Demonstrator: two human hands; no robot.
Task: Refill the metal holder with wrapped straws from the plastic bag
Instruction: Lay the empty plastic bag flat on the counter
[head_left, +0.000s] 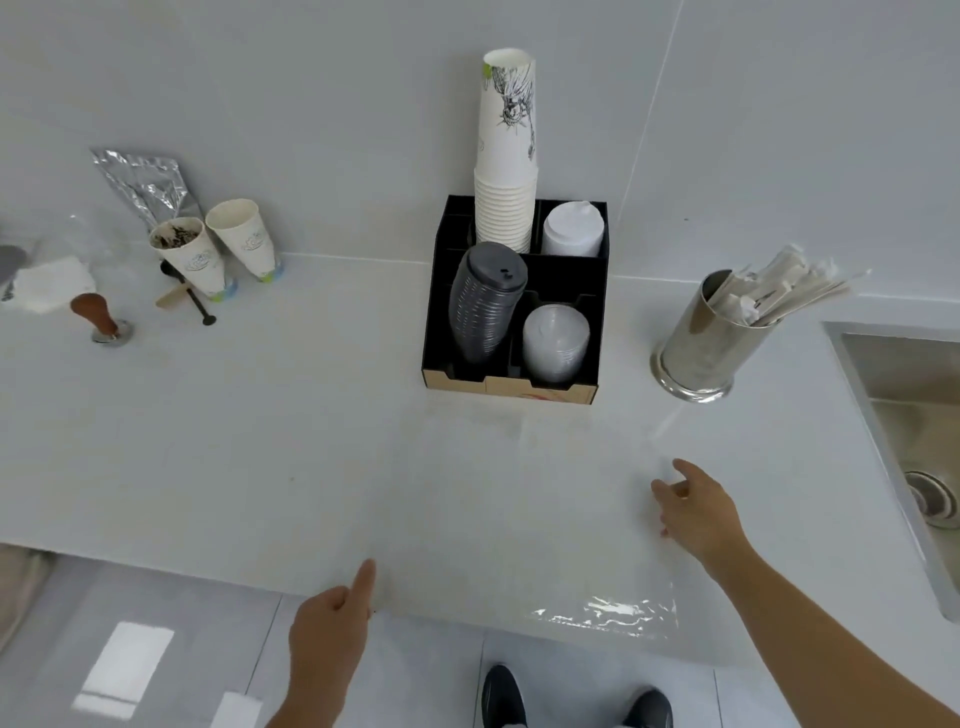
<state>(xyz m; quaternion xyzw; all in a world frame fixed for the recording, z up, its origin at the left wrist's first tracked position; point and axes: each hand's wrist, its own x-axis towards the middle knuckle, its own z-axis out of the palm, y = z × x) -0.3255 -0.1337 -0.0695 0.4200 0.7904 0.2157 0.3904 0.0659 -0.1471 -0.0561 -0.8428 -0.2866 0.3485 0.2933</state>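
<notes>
A shiny metal holder (696, 345) stands at the right of the white counter, with several paper-wrapped straws (779, 291) leaning out to the right. A clear plastic bag (519, 519) lies flat on the counter in front of me and looks empty. My left hand (327, 629) is at the bag's near left corner, index finger stretched along its edge and the other fingers curled on it. My right hand (696, 509) is at the bag's right edge, thumb and forefinger pinching the film.
A black organiser (511, 387) with stacked paper cups (506, 156) and lids stands behind the bag. A steel sink (904, 415) opens at the far right. Two paper cups (218, 249), a foil pouch and a tamper (98, 317) sit at the left. The counter's front edge runs under my hands.
</notes>
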